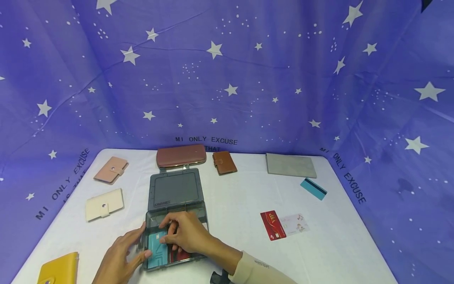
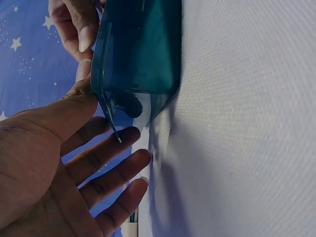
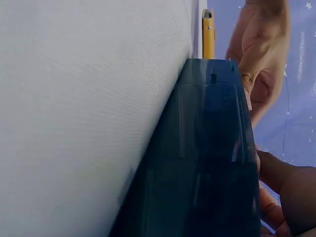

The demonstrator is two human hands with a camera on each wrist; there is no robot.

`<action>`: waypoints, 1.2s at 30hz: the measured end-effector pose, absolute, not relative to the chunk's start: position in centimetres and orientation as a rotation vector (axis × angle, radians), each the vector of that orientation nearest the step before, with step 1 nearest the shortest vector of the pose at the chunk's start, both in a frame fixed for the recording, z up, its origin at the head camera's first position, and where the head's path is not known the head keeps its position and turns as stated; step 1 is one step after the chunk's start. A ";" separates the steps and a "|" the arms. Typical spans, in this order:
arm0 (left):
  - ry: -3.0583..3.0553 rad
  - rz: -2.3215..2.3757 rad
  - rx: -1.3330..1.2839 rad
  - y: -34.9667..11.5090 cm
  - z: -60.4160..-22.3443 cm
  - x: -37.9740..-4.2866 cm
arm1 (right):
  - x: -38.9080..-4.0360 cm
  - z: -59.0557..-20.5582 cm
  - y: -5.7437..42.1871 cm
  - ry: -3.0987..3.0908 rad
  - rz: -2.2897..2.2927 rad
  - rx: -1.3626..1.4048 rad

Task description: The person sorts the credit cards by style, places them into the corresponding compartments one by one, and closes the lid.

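Observation:
A grey see-through box (image 1: 176, 266) lies with its lid (image 1: 176, 188) folded back on the white table. A blue card (image 1: 156, 258) sits in its left part; a red card (image 1: 182, 255) shows in the middle, partly under my right hand. My left hand (image 1: 122, 252) is at the box's left side, its thumb over the rim by the blue card; the left wrist view shows the other fingers (image 2: 116, 175) spread along the outside. Bent over the box, my right hand (image 1: 188, 232) has its thumb tip above the blue card, apart from the index fingertip. Nothing visible is between them.
Around the box lie a pink card holder (image 1: 111, 169), a cream one (image 1: 104, 205) and a yellow one (image 1: 58, 270). A maroon purse (image 1: 181, 156), brown wallet (image 1: 224, 162) and grey wallet (image 1: 291, 165) line the back. Loose cards, including a red one (image 1: 273, 225) and a blue one (image 1: 313, 189), lie right.

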State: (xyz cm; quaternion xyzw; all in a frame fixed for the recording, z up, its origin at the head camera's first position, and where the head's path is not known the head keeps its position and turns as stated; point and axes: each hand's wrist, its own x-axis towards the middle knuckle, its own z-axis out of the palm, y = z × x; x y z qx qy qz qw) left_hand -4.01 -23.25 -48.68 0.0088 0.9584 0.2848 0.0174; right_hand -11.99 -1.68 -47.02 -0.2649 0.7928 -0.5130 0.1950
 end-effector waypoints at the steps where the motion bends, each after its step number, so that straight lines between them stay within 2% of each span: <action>1: 2.973 0.883 0.024 -23.2 -48.7 -4.0 | -12.0 -47.1 -1.5 2.226 -1.445 -0.760; 10: 2.929 0.863 -0.015 -23.3 -48.5 -4.0 | -13.7 -47.2 3.7 2.240 -1.592 -0.908; 17: 2.940 0.874 -0.009 -23.2 -48.5 -4.1 | -14.6 -47.4 10.9 2.412 -1.476 -0.728; 27: 2.995 0.893 0.029 -23.1 -48.6 -3.9 | -13.5 -47.7 21.9 2.742 -1.051 -0.636; 36: 2.927 0.894 -0.013 -23.1 -48.6 -4.1 | -14.2 -48.5 26.5 2.940 -0.722 -0.356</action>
